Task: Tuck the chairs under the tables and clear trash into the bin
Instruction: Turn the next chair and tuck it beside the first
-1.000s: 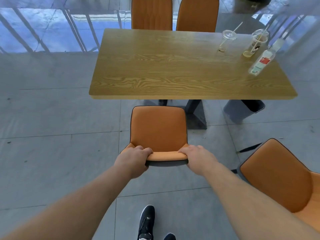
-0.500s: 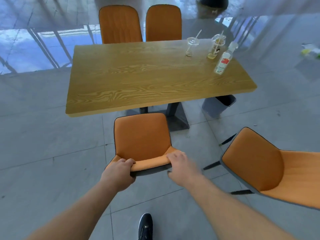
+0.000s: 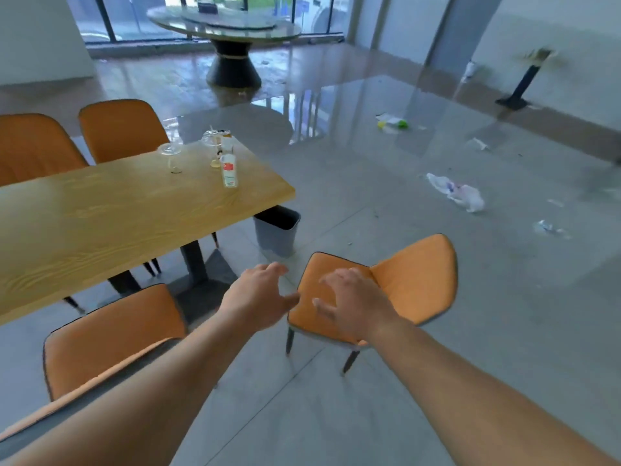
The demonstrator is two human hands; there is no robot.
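Note:
An orange chair [image 3: 416,280] stands out on the floor to the right of the wooden table [image 3: 100,223], turned sideways. My right hand [image 3: 353,302] hovers open over its seat, and my left hand [image 3: 258,297] is open just left of the seat's edge. Neither hand holds anything. A second orange chair [image 3: 111,338] sits at the table's near side, at lower left. A grey bin [image 3: 277,233] stands by the table's right end. On the table are a plastic bottle [image 3: 229,169] and two clear cups [image 3: 173,156].
Two more orange chairs [image 3: 121,129] stand at the table's far side. Trash lies on the grey floor to the right: a white plastic bag [image 3: 460,193], a yellow-green item [image 3: 393,122], small wrappers [image 3: 547,227]. A round table [image 3: 228,25] stands at the back.
Both hands let go of the first chair's backrest and swung right with my view toward the second chair; they now hover open over it.

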